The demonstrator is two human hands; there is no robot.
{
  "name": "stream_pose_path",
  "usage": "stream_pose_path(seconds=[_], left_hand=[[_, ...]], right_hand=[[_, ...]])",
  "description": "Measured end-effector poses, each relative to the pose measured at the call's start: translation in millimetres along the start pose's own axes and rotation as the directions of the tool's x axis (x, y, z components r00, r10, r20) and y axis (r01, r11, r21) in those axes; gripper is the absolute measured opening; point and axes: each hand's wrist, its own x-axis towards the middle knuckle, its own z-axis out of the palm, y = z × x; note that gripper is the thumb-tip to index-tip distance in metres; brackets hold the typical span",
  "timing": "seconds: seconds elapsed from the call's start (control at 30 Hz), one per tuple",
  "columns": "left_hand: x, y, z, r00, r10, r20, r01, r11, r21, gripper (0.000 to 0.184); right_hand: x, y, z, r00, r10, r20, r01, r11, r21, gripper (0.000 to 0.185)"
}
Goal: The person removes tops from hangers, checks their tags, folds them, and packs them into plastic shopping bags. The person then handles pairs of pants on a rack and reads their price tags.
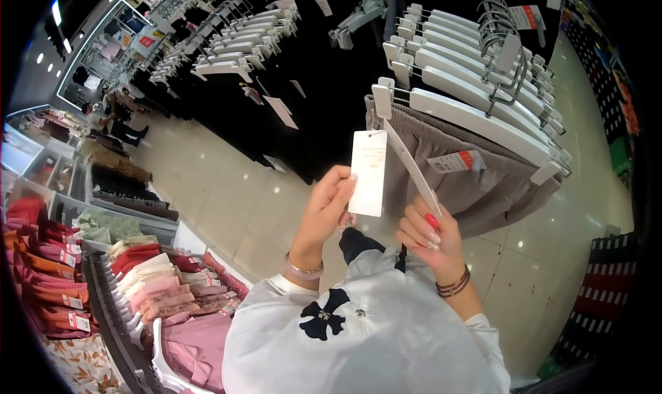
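Observation:
My left hand (325,204) pinches a white hang tag (367,177) by its left edge, its small orange print facing me. My right hand (436,237), closed, grips the lower end of a second hang tag (412,165), seen nearly edge-on. Both tags hang by the clip of a white hanger (476,122). From that hanger hang taupe trousers (452,180) with a gathered waistband. A smaller price tag (452,162) with a red strip is fixed at the waistband.
Several more white clip hangers (462,59) crowd the rail behind. Dark garments (234,111) hang further back. Pink, red and cream clothes (186,284) fill racks at lower left. Along the right side stand shelves of dark and red packs (600,284). A person (114,122) is far off at upper left.

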Motion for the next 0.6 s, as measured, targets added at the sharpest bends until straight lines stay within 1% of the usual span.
stream_pose_path(seconds=[0.07, 0.17, 0.27, 0.37, 0.47, 0.57, 0.6], left_hand=[[0, 2, 0, 1.000, -0.015, 0.006, 0.015, 1.000, -0.009, 0.018], [-1, 1, -2, 1.000, -0.002, 0.010, 0.003, 1.000, -0.022, 0.017], [-2, 6, 0, 0.999, 0.037, -0.025, -0.036, 0.999, 0.028, 0.014], [-4, 9, -2, 0.999, 0.034, -0.025, -0.032, 0.997, 0.073, 0.013], [-7, 10, -4, 0.997, 0.077, 0.006, -0.077, 0.974, 0.211, 0.018], [-6, 3, -11, 0.981, 0.158, 0.114, -0.187, 0.929, 0.318, 0.021], [-6, 1, -11, 0.980, 0.163, 0.113, -0.191, 0.933, 0.305, 0.020]], right_hand=[[0, 2, -5, 0.999, -0.002, 0.048, -0.004, 0.993, 0.120, 0.033], [1, 2, -5, 0.997, 0.005, 0.072, -0.017, 0.986, 0.167, 0.032], [1, 4, -6, 0.999, -0.015, 0.051, 0.007, 0.988, 0.154, 0.031], [3, 6, -5, 0.998, -0.034, 0.052, 0.031, 0.997, 0.067, 0.030], [4, 8, -2, 0.995, -0.074, 0.071, 0.080, 0.993, -0.091, 0.021], [-2, 7, 11, 0.981, -0.023, -0.194, -0.059, 0.911, -0.408, 0.013], [-1, 8, 11, 0.975, -0.002, -0.222, -0.109, 0.869, -0.484, 0.012]])
